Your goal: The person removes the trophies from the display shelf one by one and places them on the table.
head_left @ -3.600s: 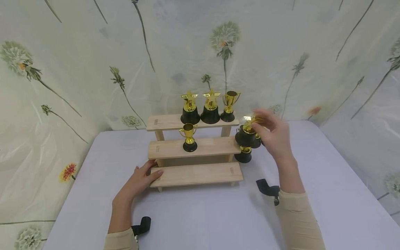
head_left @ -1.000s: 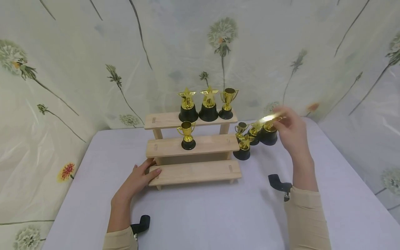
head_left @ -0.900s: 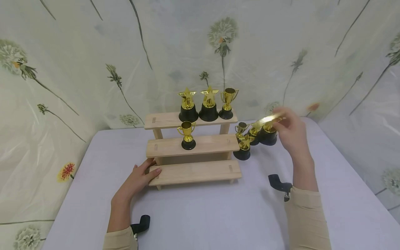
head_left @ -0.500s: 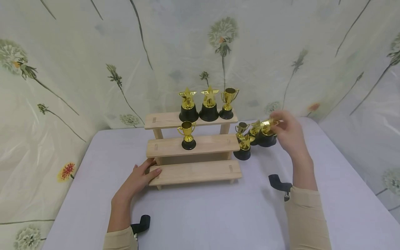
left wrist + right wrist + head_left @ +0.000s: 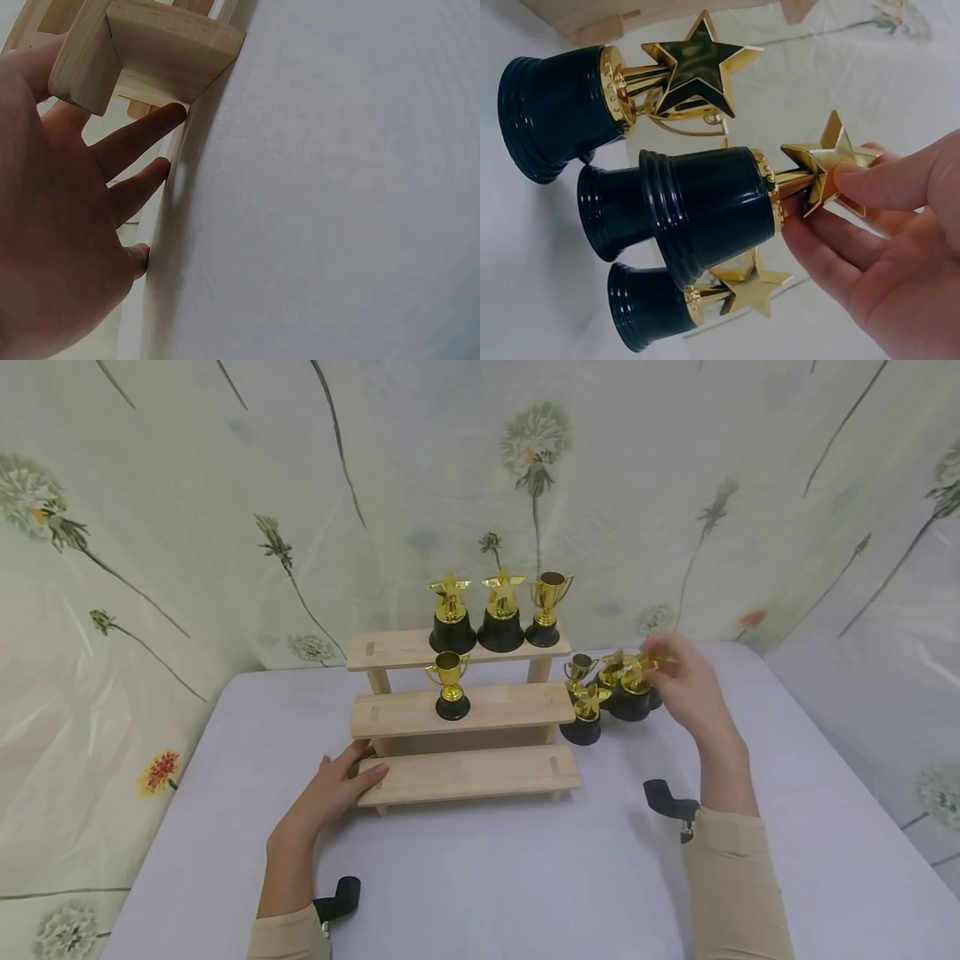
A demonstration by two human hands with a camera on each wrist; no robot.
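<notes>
In the head view my right hand (image 5: pixel 686 685) pinches a gold star trophy (image 5: pixel 628 703) by its star. The right wrist view shows thumb and fingertips on that star, its black base hanging tilted among other trophies. My left hand (image 5: pixel 333 785) holds the left end of the lowest step of a three-step wooden stand (image 5: pixel 468 777), thumb on top. In the left wrist view its other fingers spread down beside the stand's end (image 5: pixel 172 52). On the top step stand two star trophies (image 5: pixel 452 631) and a cup trophy (image 5: pixel 543 631). Another cup trophy (image 5: pixel 452 706) is on the middle step.
Right of the stand, close together on the white-covered table (image 5: pixel 495 885), are a front star trophy (image 5: pixel 582 731), a cup trophy (image 5: pixel 580 667) and another star trophy (image 5: pixel 611 670) behind. One more star trophy (image 5: pixel 652 304) shows in the right wrist view. A flowered sheet (image 5: pixel 420 460) hangs behind.
My right hand carried the star trophy from beside the middle step out to the right, then slightly back left and lower. My left hand has stayed on the stand.
</notes>
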